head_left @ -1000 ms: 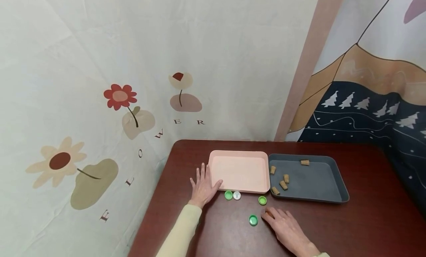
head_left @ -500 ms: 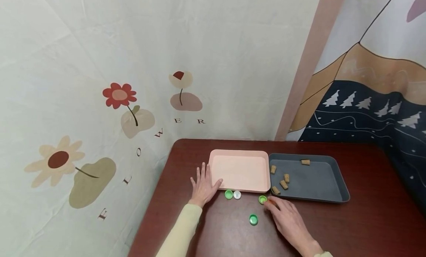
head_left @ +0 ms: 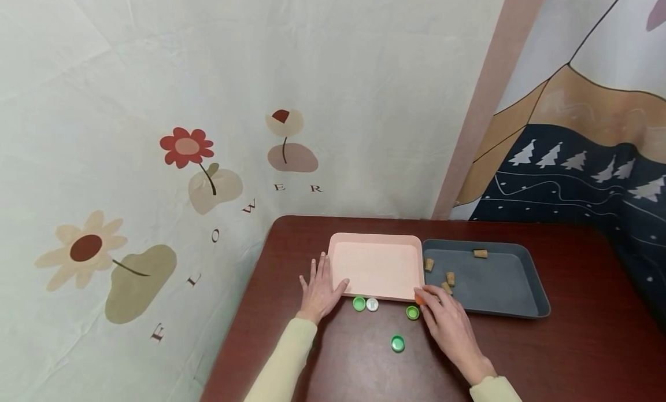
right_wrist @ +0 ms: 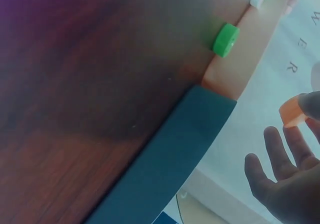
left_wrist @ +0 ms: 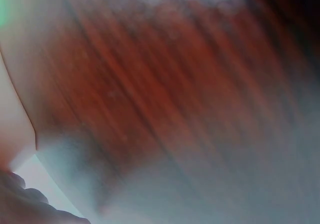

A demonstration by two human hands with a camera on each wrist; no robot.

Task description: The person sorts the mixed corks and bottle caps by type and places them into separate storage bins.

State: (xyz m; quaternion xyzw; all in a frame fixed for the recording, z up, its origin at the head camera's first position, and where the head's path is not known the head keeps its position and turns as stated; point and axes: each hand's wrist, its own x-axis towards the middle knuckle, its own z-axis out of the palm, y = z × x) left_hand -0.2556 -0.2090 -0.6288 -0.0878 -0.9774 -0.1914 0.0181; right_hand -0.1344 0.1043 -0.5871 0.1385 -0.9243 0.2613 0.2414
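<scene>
Orange cap point(head_left: 419, 298): held by the right hand point(head_left: 448, 321), pinched between thumb and fingertip. Its position is above the near right corner of the pink tray point(head_left: 377, 266), beside the junction with the dark grey tray point(head_left: 494, 280). In the right wrist view, the cap is raised clear of the tabletop point(head_left: 354, 361), and the other fingers of that hand are held apart.

Left hand point(head_left: 317, 295): fingers extended along the left side of the pink tray, thumb spread onto its near left corner. The left wrist view is too blurred to show detail.

Adjacent parts: a green cap point(head_left: 359, 303) and a white cap point(head_left: 372, 305) lie side by side just in front of the pink tray. A lime cap point(head_left: 413, 313) lies near the right hand; a dark green cap point(head_left: 398, 343) lies nearer the wearer. Four corks point(head_left: 450, 279) are visible inside the dark grey tray.
</scene>
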